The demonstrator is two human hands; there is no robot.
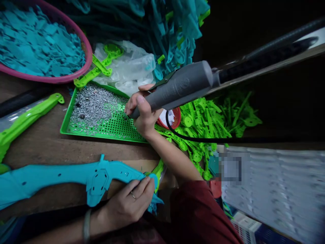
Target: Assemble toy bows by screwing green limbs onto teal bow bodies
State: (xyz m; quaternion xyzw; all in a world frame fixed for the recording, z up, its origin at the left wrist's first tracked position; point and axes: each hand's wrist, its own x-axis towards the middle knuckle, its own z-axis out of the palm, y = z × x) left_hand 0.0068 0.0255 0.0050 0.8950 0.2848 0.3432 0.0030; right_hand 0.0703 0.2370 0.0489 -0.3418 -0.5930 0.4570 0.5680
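A grey electric screwdriver slants across the view in my right hand, its fingers wrapped around the body near the lower end. That end points down at a green perforated tray, in which small silver screws lie heaped toward the left; the tip is hard to make out. My left hand grips the narrow right end of a long teal plastic part with its fingertips. The teal part lies along the front of the table, and a bright green piece shows beside its held end.
A pink basket of small teal pieces stands back left. Long green parts lie left. Teal parts pile up behind. Green pieces and a red basket are right. The screwdriver's cable crosses there.
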